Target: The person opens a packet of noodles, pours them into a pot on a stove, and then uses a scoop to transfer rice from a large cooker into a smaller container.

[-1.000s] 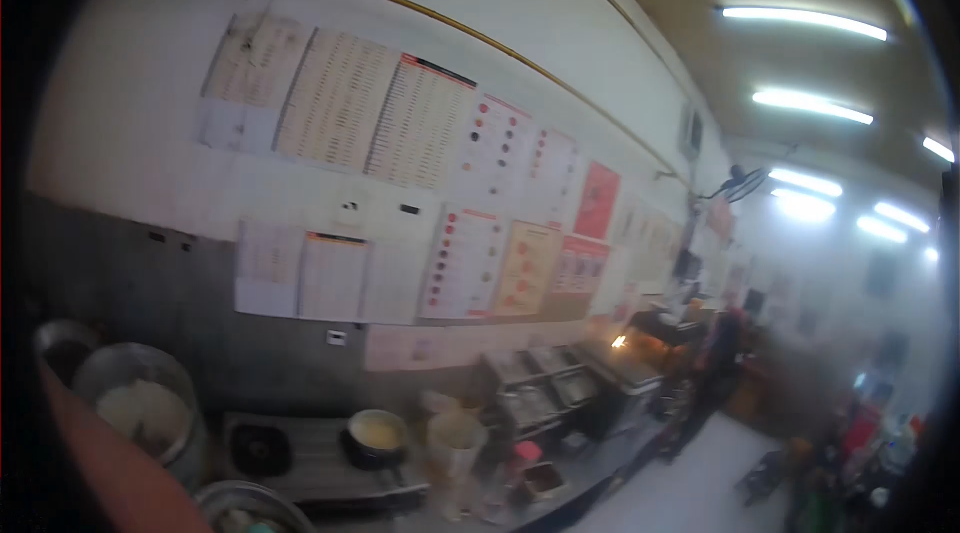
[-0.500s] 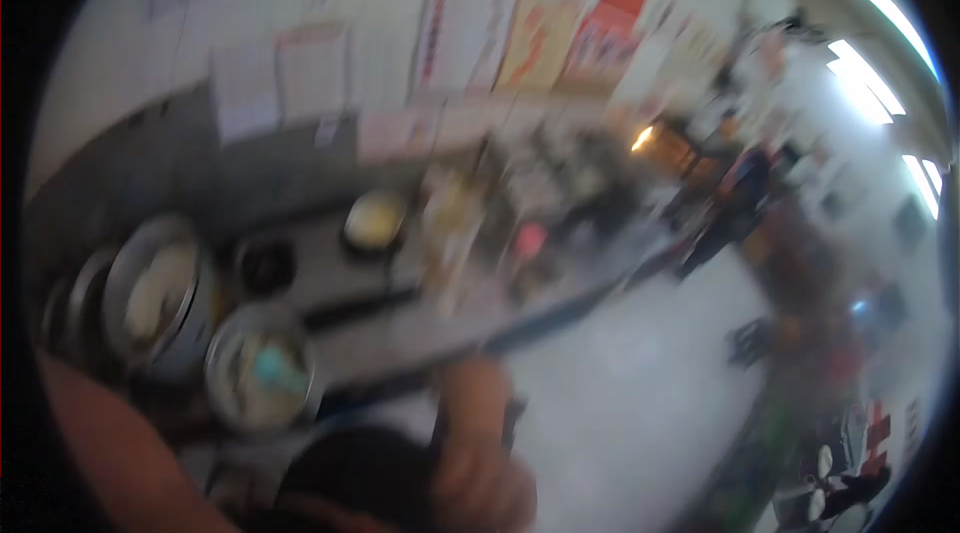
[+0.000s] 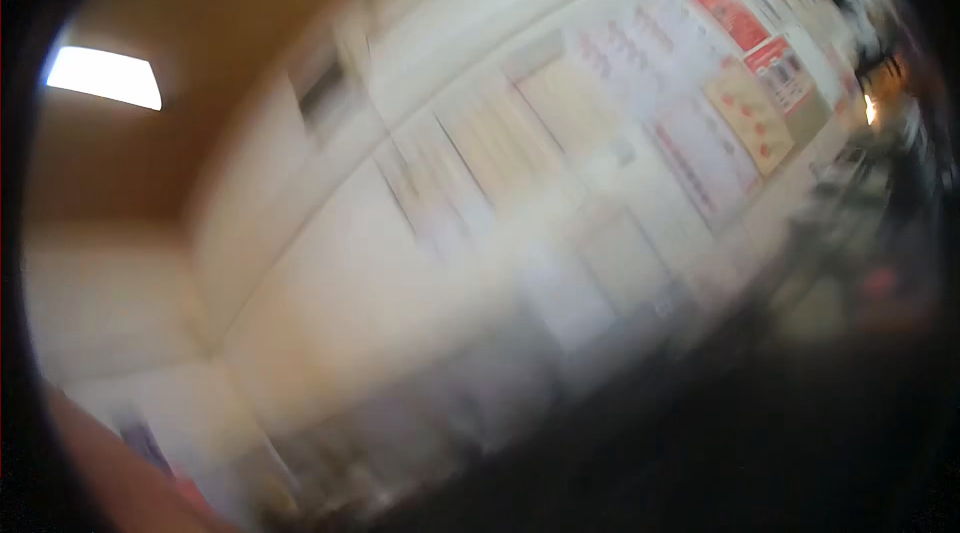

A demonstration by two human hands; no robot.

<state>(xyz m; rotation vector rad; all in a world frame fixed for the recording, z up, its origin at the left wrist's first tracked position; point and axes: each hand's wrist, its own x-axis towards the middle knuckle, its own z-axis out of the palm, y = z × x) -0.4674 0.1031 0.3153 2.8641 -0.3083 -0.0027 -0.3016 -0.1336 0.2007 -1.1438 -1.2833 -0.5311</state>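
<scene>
Along the lower left edge runs a blurred skin-toned band (image 3: 125, 473), close to the camera; I cannot tell whether it is part of my left arm or hand. No fingers show on it, and it overlaps the wall in this view. My right hand is out of sight. A large dark, smeared area (image 3: 690, 433) fills the lower right and hides the worktop there. Nothing held shows.
Paper sheets and notices (image 3: 600, 263) hang on the pale wall (image 3: 350, 283), with red-and-white posters (image 3: 735, 18) to the right. At the far right a small flame (image 3: 870, 111) burns among dark equipment. A bright ceiling light (image 3: 105, 78) is at upper left.
The view has swung up and left, from the counter with its metal bowls to the wall and ceiling. The hand seen low in the middle has left the frame.
</scene>
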